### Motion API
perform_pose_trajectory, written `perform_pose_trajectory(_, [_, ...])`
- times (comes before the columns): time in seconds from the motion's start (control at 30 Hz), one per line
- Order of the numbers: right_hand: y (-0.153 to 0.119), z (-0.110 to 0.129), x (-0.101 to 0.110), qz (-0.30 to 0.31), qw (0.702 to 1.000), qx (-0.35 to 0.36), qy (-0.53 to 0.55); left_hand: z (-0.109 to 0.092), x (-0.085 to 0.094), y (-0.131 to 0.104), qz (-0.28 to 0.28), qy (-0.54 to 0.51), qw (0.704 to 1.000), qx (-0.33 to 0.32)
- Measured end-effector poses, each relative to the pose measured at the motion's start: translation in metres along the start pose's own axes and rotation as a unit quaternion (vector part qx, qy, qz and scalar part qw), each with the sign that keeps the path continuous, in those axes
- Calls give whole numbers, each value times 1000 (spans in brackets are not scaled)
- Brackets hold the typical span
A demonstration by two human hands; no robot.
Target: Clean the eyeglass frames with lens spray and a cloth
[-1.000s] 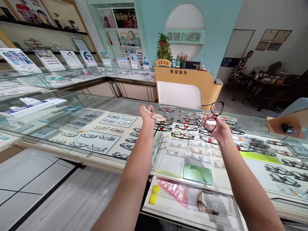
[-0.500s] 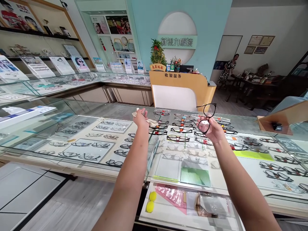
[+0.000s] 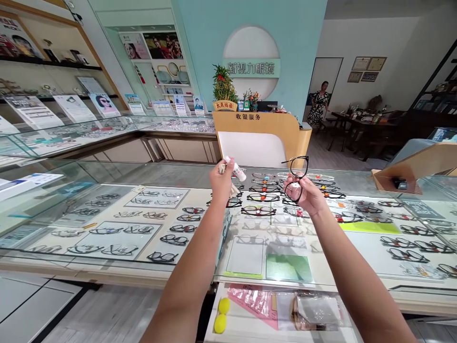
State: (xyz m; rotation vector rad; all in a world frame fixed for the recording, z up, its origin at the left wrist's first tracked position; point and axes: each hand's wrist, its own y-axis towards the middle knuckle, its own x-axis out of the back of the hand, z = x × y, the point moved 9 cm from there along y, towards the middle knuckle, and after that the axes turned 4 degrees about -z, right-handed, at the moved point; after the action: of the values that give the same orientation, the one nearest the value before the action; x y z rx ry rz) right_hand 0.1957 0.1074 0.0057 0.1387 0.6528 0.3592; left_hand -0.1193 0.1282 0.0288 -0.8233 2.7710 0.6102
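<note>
My left hand (image 3: pixel 222 181) is closed around a small white bottle (image 3: pixel 238 171), which tilts toward the right. A beige cloth (image 3: pixel 233 190) also shows by that hand, partly hidden behind the fingers. In my right hand (image 3: pixel 311 194) is a pair of black-framed glasses (image 3: pixel 299 166), turned so that one lens stands above the other. Thumb and fingers pinch it near the bridge and lower lens. Below both hands, several pairs of glasses (image 3: pixel 259 210) with small red tags lie in rows on the glass counter.
The glass display counter (image 3: pixel 143 267) spans the view, with more frames to the left and right. An open drawer (image 3: pixel 282 336) below holds yellow round cases (image 3: pixel 222 314) and plastic-wrapped packets (image 3: pixel 316 309). A wooden stand (image 3: pixel 396 178) is at right. A person (image 3: pixel 319 104) stands behind.
My left hand has turned and moved slightly right, bringing the white bottle into clear view. The right hand still holds the glasses. The camera view has shifted, and the person behind stands more upright.
</note>
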Motion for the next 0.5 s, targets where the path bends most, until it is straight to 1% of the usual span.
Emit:
perform_pose_trajectory(0.07, [0, 0, -1, 2, 1000, 1, -7, 4, -15, -8, 50, -57, 997, 30])
perform_pose_trajectory(0.13, [-1, 1, -4, 5, 1000, 0, -9, 11, -28, -16, 91, -145, 981, 91])
perform_pose_trajectory(0.23, [-2, 2, -7, 4, 1000, -2, -2, 23, -41, -26, 117, -246, 942, 194])
perform_pose_trajectory(0.3, [-2, 2, -8, -1, 1000, -5, 7, 26, -44, -30, 123, -281, 922, 235])
perform_pose_trajectory(0.4, [-2, 2, -9, -4, 1000, -11, 14, 24, -49, -35, 153, -304, 904, 260])
perform_pose_trajectory(0.5, [-3, 1, -10, -1, 1000, -10, 14, 15, -54, -42, 201, -304, 896, 252])
